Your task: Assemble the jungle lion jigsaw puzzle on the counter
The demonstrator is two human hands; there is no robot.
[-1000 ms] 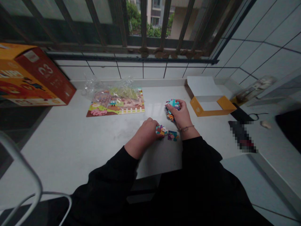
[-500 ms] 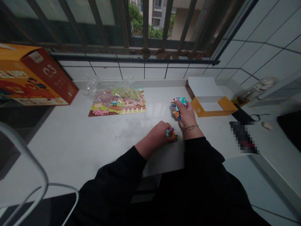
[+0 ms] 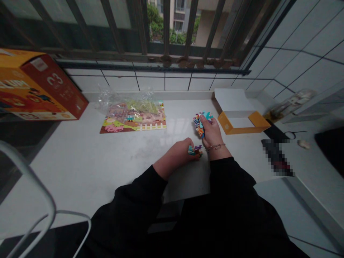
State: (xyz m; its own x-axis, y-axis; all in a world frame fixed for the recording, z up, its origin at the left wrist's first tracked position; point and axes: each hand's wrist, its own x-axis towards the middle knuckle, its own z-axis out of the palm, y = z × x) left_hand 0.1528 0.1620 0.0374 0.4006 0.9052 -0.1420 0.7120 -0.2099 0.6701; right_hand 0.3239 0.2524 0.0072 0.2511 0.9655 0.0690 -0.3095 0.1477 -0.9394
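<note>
Near the middle of the white counter (image 3: 88, 161), my left hand (image 3: 180, 152) is closed on a small bunch of colourful pieces (image 3: 195, 151), teal, purple and brown. Just beyond it and to the right, my right hand (image 3: 213, 130) grips a larger stack of colourful pieces (image 3: 199, 125), its thumb pressed on top. Both hands are raised over the counter and do not touch each other. Further back on the left lies an illustrated farm board (image 3: 153, 122), with crumpled clear plastic bags (image 3: 134, 107) partly covering it.
An open yellow box (image 3: 243, 127) with a white lid stands right of my right hand. A large orange and red box (image 3: 57, 89) is at the far left. White tubing (image 3: 40, 186) crosses the lower left. A dark pouch-like item (image 3: 275, 157), pixelated, lies at the right.
Both hands have shifted very slightly left in view, still holding their pieces. The small bunch in my left hand has turned a little, showing different colours.
</note>
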